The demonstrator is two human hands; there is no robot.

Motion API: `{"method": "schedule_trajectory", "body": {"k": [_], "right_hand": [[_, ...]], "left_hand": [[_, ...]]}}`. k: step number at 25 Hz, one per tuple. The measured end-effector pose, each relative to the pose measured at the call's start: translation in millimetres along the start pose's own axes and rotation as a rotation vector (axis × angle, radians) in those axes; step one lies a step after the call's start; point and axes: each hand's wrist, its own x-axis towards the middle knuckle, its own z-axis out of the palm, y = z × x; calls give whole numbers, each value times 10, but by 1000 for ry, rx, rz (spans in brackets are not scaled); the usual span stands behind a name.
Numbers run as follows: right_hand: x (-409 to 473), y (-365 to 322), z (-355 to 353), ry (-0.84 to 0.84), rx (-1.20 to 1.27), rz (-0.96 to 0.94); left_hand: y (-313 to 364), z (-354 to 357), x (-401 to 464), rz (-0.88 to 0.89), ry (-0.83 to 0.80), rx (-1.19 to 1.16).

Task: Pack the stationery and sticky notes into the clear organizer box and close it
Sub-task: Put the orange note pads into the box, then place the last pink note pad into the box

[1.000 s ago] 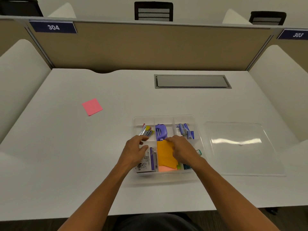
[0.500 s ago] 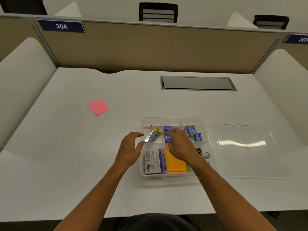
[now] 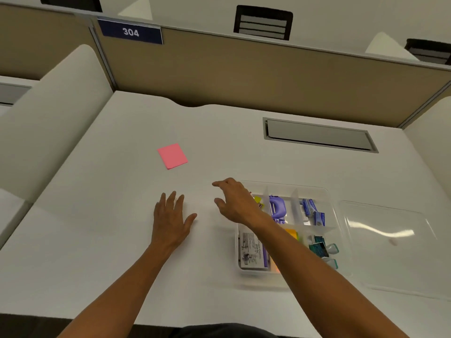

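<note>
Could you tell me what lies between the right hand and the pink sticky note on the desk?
In the head view, nothing: only bare white desk separates the right hand from the pink sticky note.

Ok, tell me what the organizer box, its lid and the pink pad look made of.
Organizer box: clear, slightly frosted plastic; contents show through the walls.
Lid: clear glossy plastic, likely the same; the desk shows through and it mirrors a ceiling light.
Pink pad: matte paper, probably sticky notes; no shine.
</note>
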Motion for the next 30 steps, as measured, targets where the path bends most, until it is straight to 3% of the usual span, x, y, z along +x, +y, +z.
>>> {"method": "schedule_trajectory", "body": {"k": [11, 18, 24, 30], "right_hand": [[1196, -490, 354, -99, -4, 88], [1904, -732, 592, -20, 34, 215], [2099, -867, 841, 95, -117, 432], [2300, -887, 748, -45, 6, 488]], "left_hand": [[-182, 72, 48, -78, -45, 124], [-174, 92, 95, -73, -41, 131], [-180, 99, 109, -75, -32, 111], [-181, 94, 107, -81, -48, 119]]}}
